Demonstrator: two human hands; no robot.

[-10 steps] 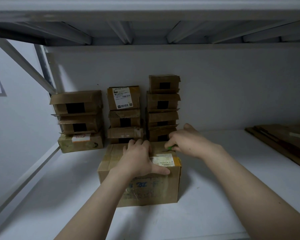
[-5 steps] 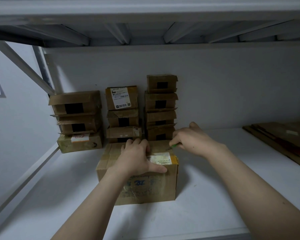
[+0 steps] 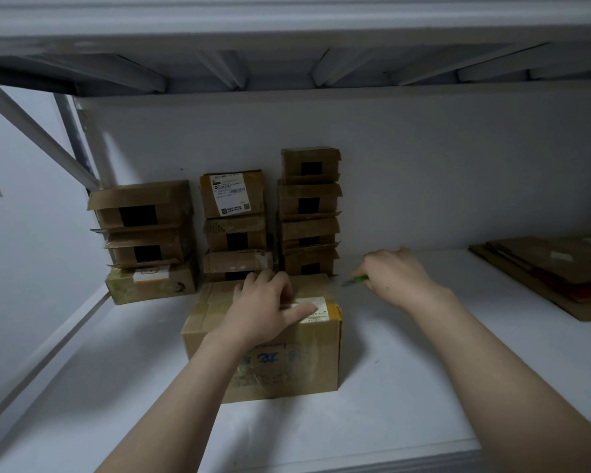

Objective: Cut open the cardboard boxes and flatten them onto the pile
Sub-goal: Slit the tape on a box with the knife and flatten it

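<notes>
On the white shelf (image 3: 423, 370), a taped cardboard box (image 3: 287, 363), upright, flaps closed, white label (image 3: 319, 310) at its top front edge. Laid palm-down on the box's top, left hand (image 3: 263, 308), fingers relaxed, thumb stretched along the label, gripping nothing. Just off the box's far right corner, right hand (image 3: 398, 278), curled round a green-handled knife (image 3: 354, 280), blade pointing left at that corner; contact with the cardboard impossible to tell. Behind the box, against the wall, three stacks of smaller boxes (image 3: 236, 230). Well to the right of the box, pile of flattened cardboard (image 3: 553, 271).
</notes>
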